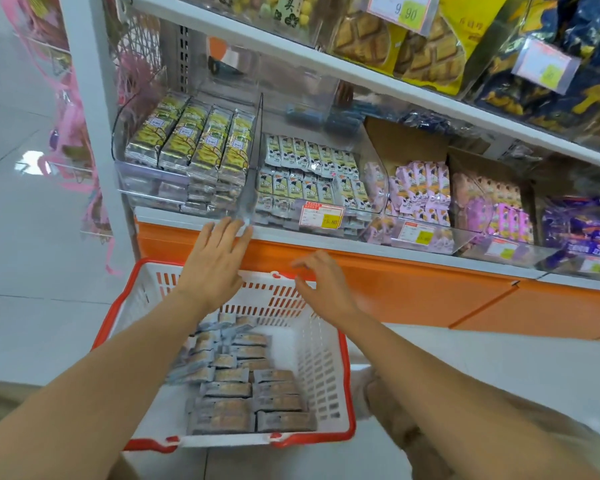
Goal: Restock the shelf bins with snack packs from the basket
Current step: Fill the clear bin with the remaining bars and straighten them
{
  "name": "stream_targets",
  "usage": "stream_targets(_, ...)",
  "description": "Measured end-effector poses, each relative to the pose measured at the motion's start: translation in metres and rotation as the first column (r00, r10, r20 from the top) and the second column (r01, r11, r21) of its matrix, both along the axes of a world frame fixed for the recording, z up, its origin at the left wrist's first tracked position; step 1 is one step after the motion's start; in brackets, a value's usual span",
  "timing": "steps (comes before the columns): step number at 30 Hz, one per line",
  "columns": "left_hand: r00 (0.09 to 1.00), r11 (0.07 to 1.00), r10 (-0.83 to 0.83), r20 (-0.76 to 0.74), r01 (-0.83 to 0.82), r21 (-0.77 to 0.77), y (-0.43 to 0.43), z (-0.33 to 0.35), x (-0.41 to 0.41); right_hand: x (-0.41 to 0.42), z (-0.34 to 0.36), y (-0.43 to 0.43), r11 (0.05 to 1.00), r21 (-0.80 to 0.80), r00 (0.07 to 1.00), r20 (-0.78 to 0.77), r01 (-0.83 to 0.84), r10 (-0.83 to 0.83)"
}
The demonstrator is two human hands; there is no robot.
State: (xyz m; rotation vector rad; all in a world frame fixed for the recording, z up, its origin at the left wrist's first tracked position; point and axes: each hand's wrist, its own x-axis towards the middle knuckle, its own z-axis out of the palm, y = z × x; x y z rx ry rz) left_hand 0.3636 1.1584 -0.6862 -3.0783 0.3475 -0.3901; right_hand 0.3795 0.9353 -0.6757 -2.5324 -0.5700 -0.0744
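Observation:
A white basket with a red rim stands on the floor below the shelf, holding several grey snack packs. My left hand is raised above the basket's far edge with fingers straight, its fingertips at the shelf's front lip by the clear bin of yellow-green packs. My right hand hovers over the basket's far rim, fingers loosely bent, holding nothing. A second clear bin to the right holds small white and green packs.
The orange base panel runs under the white shelf edge. Further right stand bins of pink packs and purple packs. An upper shelf carries biscuit bags. Pink net bags hang at the left post.

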Motion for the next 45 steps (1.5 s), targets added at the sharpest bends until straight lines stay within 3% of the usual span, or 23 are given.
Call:
stream_targets(3, 0.998, 0.999, 0.011, -0.059, -0.008, 0.05, 0.007, -0.021, 0.002, 0.002, -0.03, 0.005, 0.998, -0.07, 0.992, -0.123, 0.003, -0.011)
stream_targets(6, 0.956, 0.99, 0.088, -0.28, -0.052, 0.133, 0.011, -0.046, 0.011, 0.001, -0.065, 0.009, 0.987, -0.149, 0.962, -0.274, -0.066, 0.023)
stream_targets(12, 0.901, 0.984, 0.129, -0.414, -0.064, 0.167, 0.013, -0.102, 0.027, -0.01, -0.139, 0.004, 0.975, -0.202, 0.822, -0.568, -0.094, -0.038)
stream_targets(16, 0.905, 0.983, 0.128, -0.405, -0.06, 0.176, 0.016, -0.129, 0.026, -0.017, -0.177, 0.006, 0.974, -0.212, 0.717, -0.69, -0.074, -0.096)
stream_targets(22, 0.951, 0.994, 0.104, -0.292, -0.103, 0.021, 0.014, -0.155, 0.021, -0.024, -0.233, 0.009, 0.948, -0.294, 0.604, -0.78, -0.122, -0.164)
stream_targets(26, 0.934, 0.991, 0.136, -0.332, -0.133, 0.033, 0.01, -0.156, 0.022, -0.027, -0.255, 0.008, 0.824, -0.456, 0.665, -0.734, -0.338, -0.133)
stream_targets(31, 0.932, 0.99, 0.138, -0.336, -0.135, 0.031, 0.011, -0.153, 0.022, -0.028, -0.255, 0.008, 0.727, -0.589, 0.8, -0.593, -0.353, -0.093)
stream_targets(36, 0.925, 0.991, 0.134, -0.357, -0.126, 0.044, 0.008, -0.147, 0.023, -0.029, -0.245, -0.003, 0.804, -0.554, 0.864, -0.492, -0.215, -0.108)
stream_targets(41, 0.905, 0.987, 0.152, -0.397, -0.116, 0.113, 0.004, -0.131, 0.023, -0.023, -0.208, -0.021, 0.924, -0.375, 0.885, -0.451, -0.069, -0.116)
stream_targets(45, 0.933, 0.993, 0.12, -0.339, -0.114, 0.038, 0.004, -0.114, 0.021, -0.021, -0.166, -0.031, 0.983, -0.183, 0.915, -0.396, 0.005, -0.079)
